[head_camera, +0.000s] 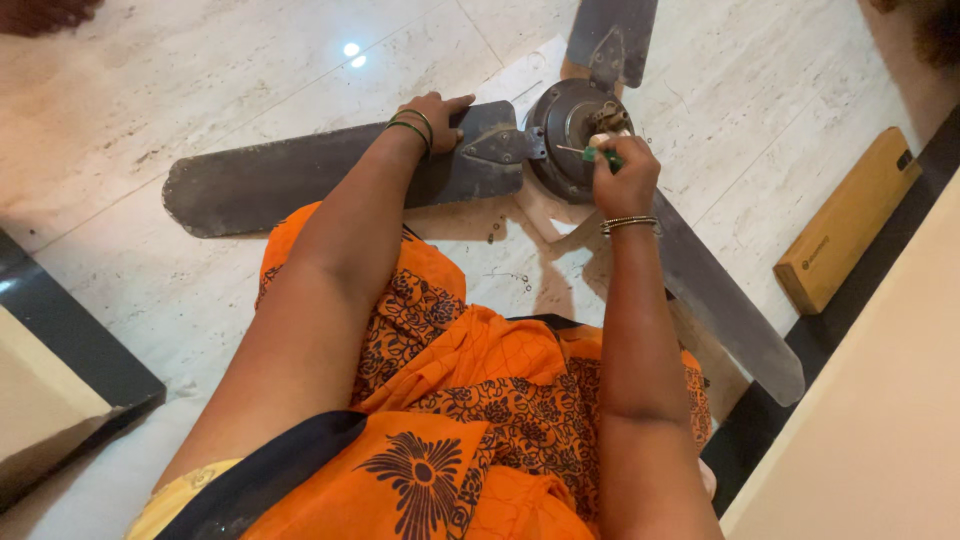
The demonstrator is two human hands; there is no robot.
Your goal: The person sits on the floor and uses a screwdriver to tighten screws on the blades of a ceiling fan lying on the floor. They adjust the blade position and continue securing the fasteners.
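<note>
While the pale marble floor (200, 60) fills most of the frame, a dark grey ceiling fan (560, 130) lies flat on it in the upper middle, its three blades spread out. One long blade (290, 185) runs toward the left, a second blade (725, 305) slants to the lower right, and a third blade (612, 35) points off the top edge. By its look the fan is heavy and rigid at the round motor housing (562, 140), while the thin metal blades would flex and have hard edges; the housing or the blade brackets seem the safest places to take hold. An orange patterned garment (450, 400) covers the person's lap in the lower middle. At the right, a tan wooden block (848, 222) rests on the floor beside a dark border strip. The left hand (437, 118) lies flat and open on the root of the left blade, fingers spread, pressing it down. The right hand (625, 178) is closed around a green-handled screwdriver (600, 155), whose tip reaches the middle of the housing; exactly what it touches there is hard to make out. A few small screws (515, 277), probably, lie loose on the floor just below the hub.
</note>
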